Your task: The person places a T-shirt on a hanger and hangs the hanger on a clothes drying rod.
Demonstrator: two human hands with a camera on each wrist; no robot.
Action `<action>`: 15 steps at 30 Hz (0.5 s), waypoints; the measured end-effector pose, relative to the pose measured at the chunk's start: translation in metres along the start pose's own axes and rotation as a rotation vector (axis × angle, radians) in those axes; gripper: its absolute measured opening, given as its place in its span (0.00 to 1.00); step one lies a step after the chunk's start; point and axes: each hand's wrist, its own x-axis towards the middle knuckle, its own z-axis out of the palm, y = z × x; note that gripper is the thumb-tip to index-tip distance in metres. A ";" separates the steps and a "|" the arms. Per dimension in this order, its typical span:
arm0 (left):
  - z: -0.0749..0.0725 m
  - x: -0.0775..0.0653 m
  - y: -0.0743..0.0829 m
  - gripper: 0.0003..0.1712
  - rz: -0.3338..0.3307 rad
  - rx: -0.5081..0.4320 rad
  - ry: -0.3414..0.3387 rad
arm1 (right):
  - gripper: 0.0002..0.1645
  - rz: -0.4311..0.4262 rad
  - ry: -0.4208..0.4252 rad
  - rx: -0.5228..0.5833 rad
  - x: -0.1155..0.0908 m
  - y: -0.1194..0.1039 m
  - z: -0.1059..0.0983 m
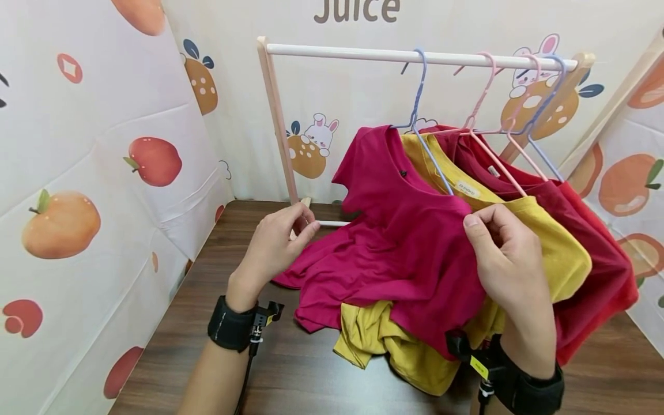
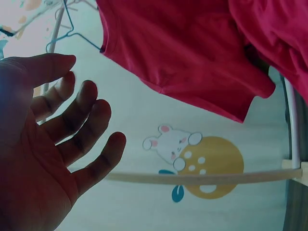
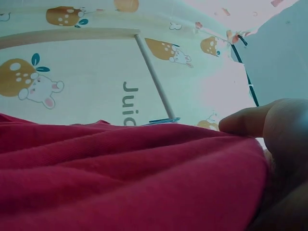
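A magenta T-shirt hangs from a blue hanger on the white rail, its lower part spread over the tabletop. My right hand pinches the shirt's near shoulder between thumb and fingers, beside the hanger's near arm. In the right wrist view the thumb or a finger presses on the magenta cloth. My left hand is held left of the shirt, fingers loosely bent and holding nothing. The left wrist view shows that hand apart from the magenta cloth.
Right behind the magenta shirt hang a yellow shirt and red shirts on pink and blue hangers. The yellow cloth bunches on the dark wooden table. A wooden post holds up the rail's left end. Fruit-printed cloth walls surround the table.
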 end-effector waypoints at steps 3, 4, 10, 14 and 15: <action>0.005 0.000 0.003 0.09 0.000 0.007 -0.029 | 0.10 -0.006 0.036 -0.062 -0.002 -0.002 -0.001; 0.006 0.000 0.005 0.11 -0.002 0.007 -0.029 | 0.09 -0.007 0.050 -0.068 -0.003 -0.003 -0.001; 0.012 -0.003 0.012 0.20 0.017 0.014 -0.046 | 0.05 -0.023 0.184 -0.014 -0.008 -0.006 -0.004; 0.018 -0.004 0.016 0.20 0.049 0.038 -0.056 | 0.05 -0.127 0.296 0.060 -0.013 -0.010 -0.004; 0.020 -0.005 0.018 0.20 0.057 0.042 -0.057 | 0.06 -0.165 0.319 0.093 -0.014 -0.012 -0.003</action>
